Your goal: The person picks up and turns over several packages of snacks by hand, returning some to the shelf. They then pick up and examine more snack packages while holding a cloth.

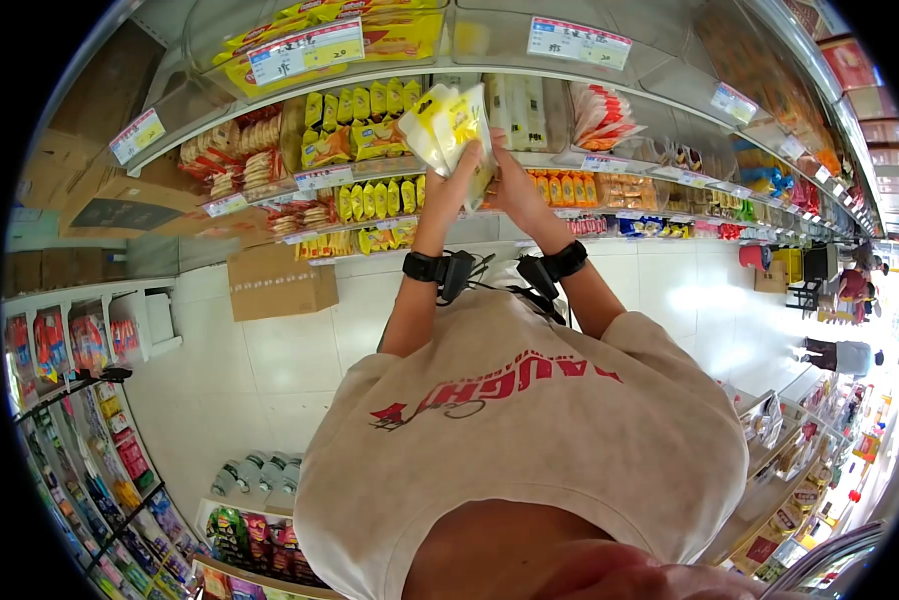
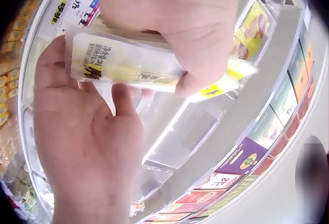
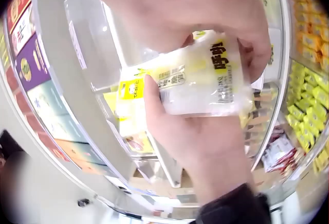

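Note:
Several flat white-and-yellow snack packs [image 1: 448,125], stacked together, are held between both hands in front of the shelf. My left hand [image 1: 455,175] grips them, its thumb across the printed face and its fingers hidden behind. My right hand [image 1: 519,187] holds the other end; in the left wrist view its fingers go behind the packs [image 2: 131,64] and its thumb is at the lower edge. Dark printed characters show on the clear wrapping of the packs [image 3: 205,88] in the right wrist view. Close behind them is a clear shelf bin [image 1: 520,110] with pale packs.
Yellow snack packets [image 1: 375,105] and red-and-white packets [image 1: 605,118] fill neighbouring bins. Price tags [image 1: 307,50] line the curved shelf edges. A cardboard box [image 1: 283,282] stands on the floor to the left. Another person [image 1: 840,355] is far down the aisle at right.

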